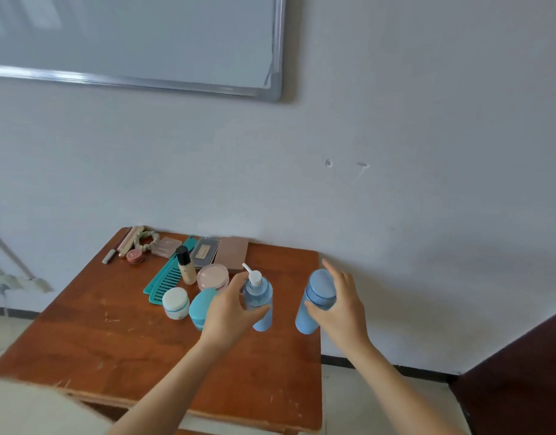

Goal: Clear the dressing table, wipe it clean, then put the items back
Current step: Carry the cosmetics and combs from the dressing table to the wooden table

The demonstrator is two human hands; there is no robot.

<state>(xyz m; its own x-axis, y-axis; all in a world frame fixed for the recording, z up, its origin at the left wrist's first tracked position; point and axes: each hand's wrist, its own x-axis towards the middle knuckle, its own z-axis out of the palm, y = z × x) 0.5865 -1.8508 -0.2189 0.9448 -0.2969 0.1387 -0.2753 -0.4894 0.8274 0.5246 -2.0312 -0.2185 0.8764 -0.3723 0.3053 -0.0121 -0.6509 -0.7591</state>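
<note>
Gripping the pump bottle [260, 290] on the dressing table [113, 340], the left hand [231, 307] is curling thumb and fingers around its body. Just right of the pump bottle, the right hand [341, 306] is clasping the blue capped bottle [318, 287] below its lid. Left of the pump bottle, a teal jar [202, 307], white jar [175, 302], pink jar [213, 276], foundation bottle [186, 265] and comb [166, 279] are sitting close together.

The pump bottle [259, 291] sits in the left hand [229, 312], the capped bottle [317, 287] in the right hand [342, 306]; a jar [175, 302] stands left of both.
</note>
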